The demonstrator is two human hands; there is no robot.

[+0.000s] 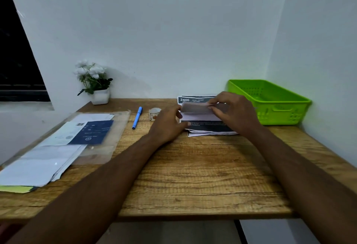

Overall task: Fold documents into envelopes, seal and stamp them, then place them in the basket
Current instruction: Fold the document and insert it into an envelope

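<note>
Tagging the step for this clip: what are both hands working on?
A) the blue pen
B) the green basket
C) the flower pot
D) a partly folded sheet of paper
D: the left hand and right hand both hold the sheet of paper, folded over above the stack of papers; the pen and basket sit untouched on either side.
</note>
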